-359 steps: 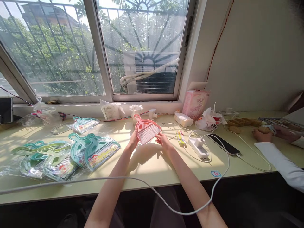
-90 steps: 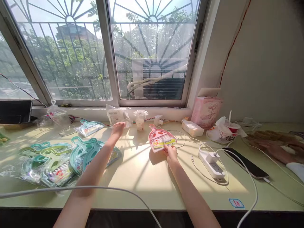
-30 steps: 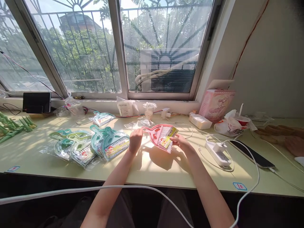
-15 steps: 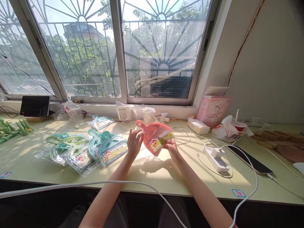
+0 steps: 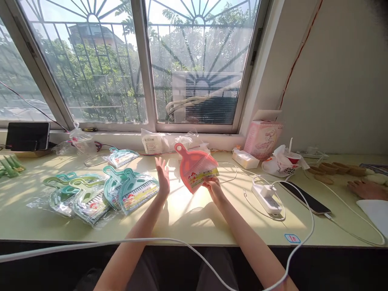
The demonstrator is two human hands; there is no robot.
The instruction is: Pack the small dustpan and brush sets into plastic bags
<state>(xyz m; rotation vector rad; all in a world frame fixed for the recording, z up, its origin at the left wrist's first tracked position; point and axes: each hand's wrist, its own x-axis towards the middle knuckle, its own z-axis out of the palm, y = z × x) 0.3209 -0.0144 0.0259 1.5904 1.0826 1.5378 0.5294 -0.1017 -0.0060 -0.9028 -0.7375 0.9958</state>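
Observation:
A pink mini dustpan (image 5: 194, 163) with a brush inside and a yellow label is held up over the table. My right hand (image 5: 214, 189) grips its lower edge near the label. My left hand (image 5: 163, 178) is open, palm facing the dustpan and fingers raised, apart from it. To the left of that hand lie several teal and green dustpan sets in clear wrapping, the nearest a teal one (image 5: 138, 192). One more teal dustpan (image 5: 122, 157) rests farther back.
A white power strip (image 5: 266, 198) with cables and a black phone (image 5: 304, 197) lie to the right. A pink box (image 5: 263, 139) and white tissue pack (image 5: 245, 158) stand behind. Another person's hand (image 5: 368, 190) rests at the far right. A white cable (image 5: 151, 239) crosses in front.
My left hand has come off the dustpan and moved left, its fingers opening. The dustpan stays in my right hand, raised slightly. The view has turned right, showing another person's hand.

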